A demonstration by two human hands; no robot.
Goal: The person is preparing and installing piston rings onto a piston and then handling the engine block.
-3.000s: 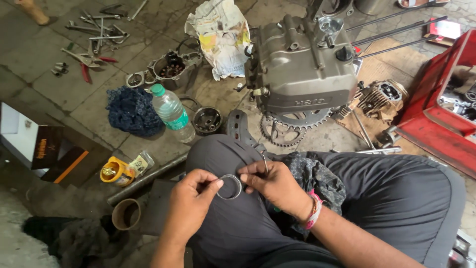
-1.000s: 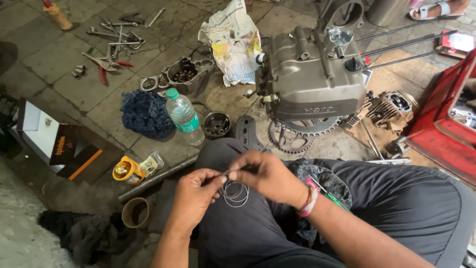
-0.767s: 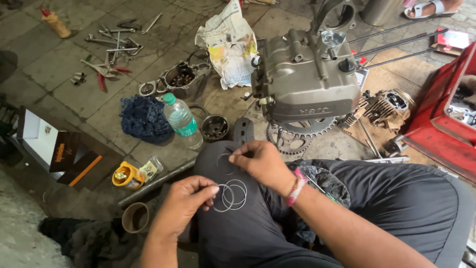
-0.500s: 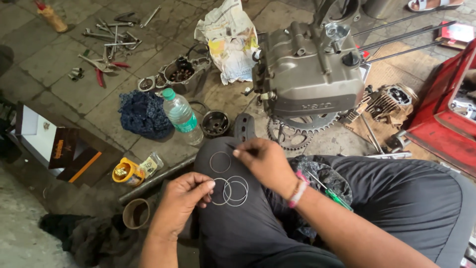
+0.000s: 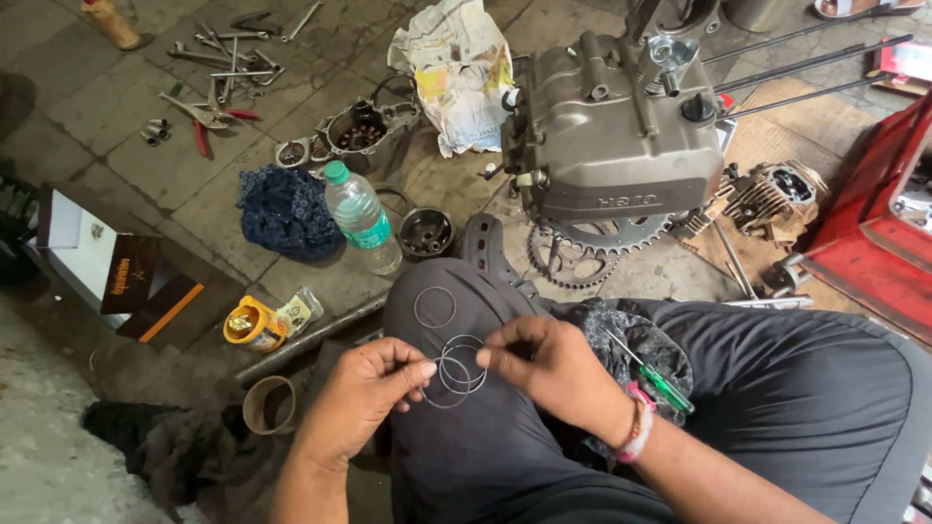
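Your left hand and right hand both pinch the stacked rings flat on your thigh; single ring lies just beyond.

There were about four thin metal rings on the knee, two hands, one plastic bottle, one engine block

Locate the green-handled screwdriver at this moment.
In the head view, the green-handled screwdriver lies on the dark rag over the lap, just right of the right hand.
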